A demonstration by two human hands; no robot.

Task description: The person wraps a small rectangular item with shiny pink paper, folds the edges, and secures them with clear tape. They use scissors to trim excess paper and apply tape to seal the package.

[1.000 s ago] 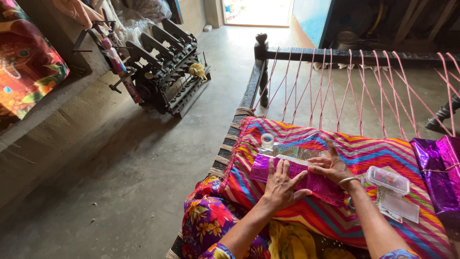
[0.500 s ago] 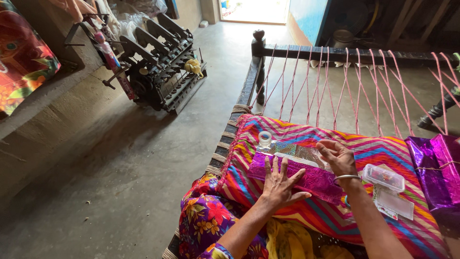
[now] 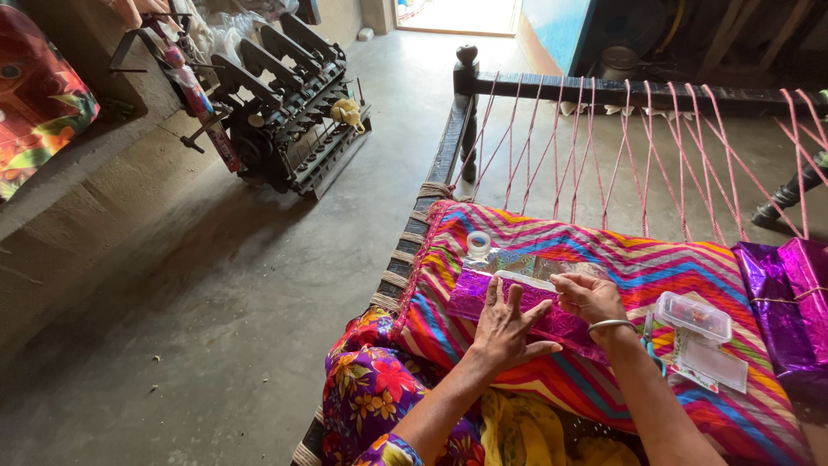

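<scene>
A grey concrete floor (image 3: 216,285) is filling the left half of the scene, and a dark wooden cot frame strung with pink cord (image 3: 604,147) is occupying the right half. At the far left, a black metal machine with rows of pegs (image 3: 289,112) is standing on the floor. The near part of the cot is being covered by a bright cloth with zigzag stripes in pink, orange and blue (image 3: 655,267). At the right edge of this cloth, a shiny purple foil package (image 3: 789,311) is lying. A flat packet wrapped in glittering magenta paper (image 3: 561,324) is lying on the striped cloth, in front of the person. The left hand (image 3: 504,332) is being pressed flat on this packet, with the fingers spread open and nothing gripped. The right hand (image 3: 586,298) is being held at the far right edge of the packet with the fingers curled; whether something is pinched in it cannot be told. A small clear plastic box (image 3: 694,317) is lying just right of this hand. A small roll of clear tape (image 3: 478,245) is standing beyond the packet.
</scene>
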